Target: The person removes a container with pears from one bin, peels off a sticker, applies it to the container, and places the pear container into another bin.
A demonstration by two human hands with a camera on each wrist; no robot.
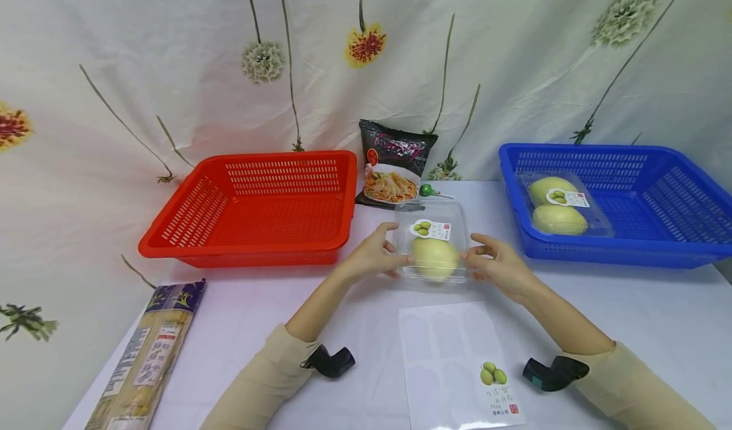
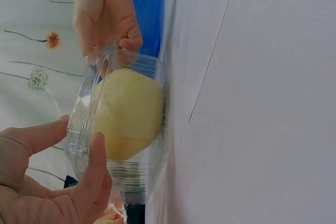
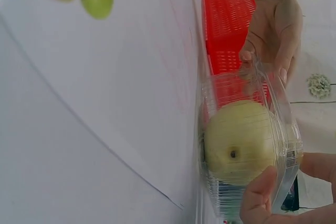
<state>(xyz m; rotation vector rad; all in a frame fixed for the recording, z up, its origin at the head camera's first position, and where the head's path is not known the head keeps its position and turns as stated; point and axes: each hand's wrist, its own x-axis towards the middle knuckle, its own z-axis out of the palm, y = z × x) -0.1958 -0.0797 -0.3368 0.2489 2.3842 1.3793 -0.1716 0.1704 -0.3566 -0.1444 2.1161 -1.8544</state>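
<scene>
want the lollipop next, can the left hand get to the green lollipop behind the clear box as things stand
Probably yes, but not right away. The left hand has its grip on the clear box, as does the right hand. The lollipop lies on bare table just past the box, beside the snack bag, with nothing covering it.

White table (image 1: 629,303), cream flower-print cloth backdrop (image 1: 143,68), even light

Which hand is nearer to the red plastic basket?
Left. The left hand grips the clear plastic fruit box just in front of the red plastic basket; the right hand grips the box's far side.
</scene>
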